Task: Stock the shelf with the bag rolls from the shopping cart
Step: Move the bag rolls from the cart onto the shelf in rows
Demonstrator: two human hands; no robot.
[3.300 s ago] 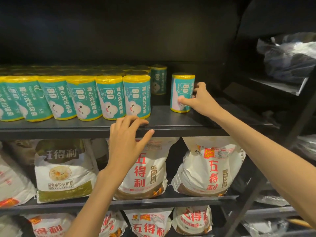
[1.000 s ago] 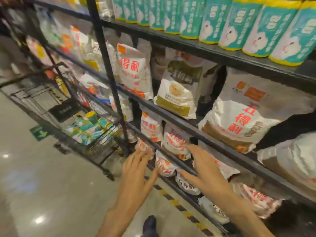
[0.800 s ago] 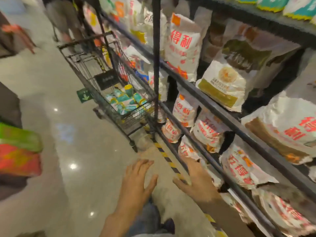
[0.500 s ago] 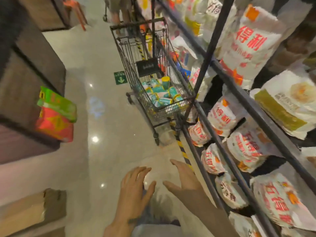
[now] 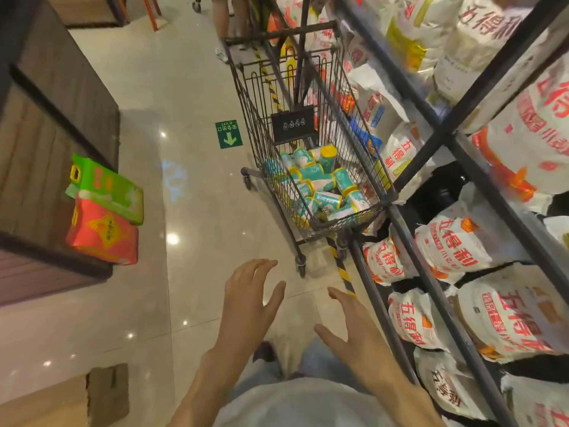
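A black wire shopping cart [image 5: 246, 97] stands ahead in the aisle, against the shelving. Several teal bag rolls [image 5: 320, 186] with yellow ends lie jumbled in its basket. My left hand [image 5: 249, 306] and my right hand [image 5: 351, 331] hover low in front of me, fingers spread, holding nothing. Both are well short of the cart. The upper shelf with the stocked rolls is out of view.
Dark metal shelving [image 5: 437, 131] runs along the right, packed with white flour bags [image 5: 455, 245]. A wooden display [image 5: 46, 124] with green and red packs [image 5: 104, 211] stands on the left. A person's legs [image 5: 228, 23] stand beyond the cart. Glossy floor lies between.
I let go of the roll on the shelf and turned left and down. The cart has come into the centre of view, and both hands have dropped, empty.
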